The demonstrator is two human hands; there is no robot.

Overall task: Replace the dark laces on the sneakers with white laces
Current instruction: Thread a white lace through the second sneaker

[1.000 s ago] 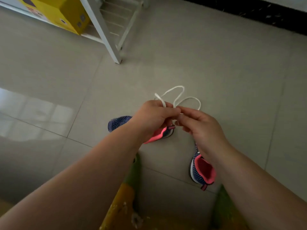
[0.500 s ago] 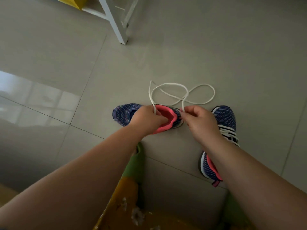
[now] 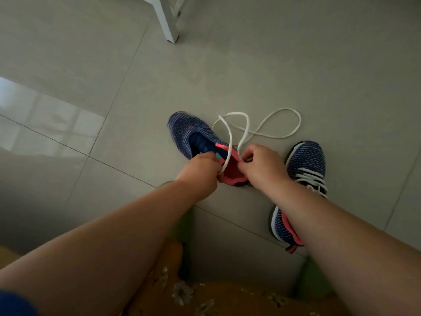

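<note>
Fingers [image 3: 245, 158] of the right hand [image 3: 262, 165] pinch one strand of the white lace [image 3: 273, 135]; those of the left hand [image 3: 202, 168] are curled round the other strand, just above the pink collar of the unlaced sneaker [image 3: 186, 131]. Both hands sit at the shoe's opening, over the tiled floor [image 3: 319, 65]. The lace's middle lies in loose loops on the floor beyond the hands, not yet threaded through any eyelet that shows. The second sneaker [image 3: 306, 160], just beside the right forearm, already carries white lacing. Judged progress: about half done; one shoe is finished, the other stripped of its dark lace and awaiting threading. A white furniture leg [image 3: 167, 21] stands well apart.
</note>
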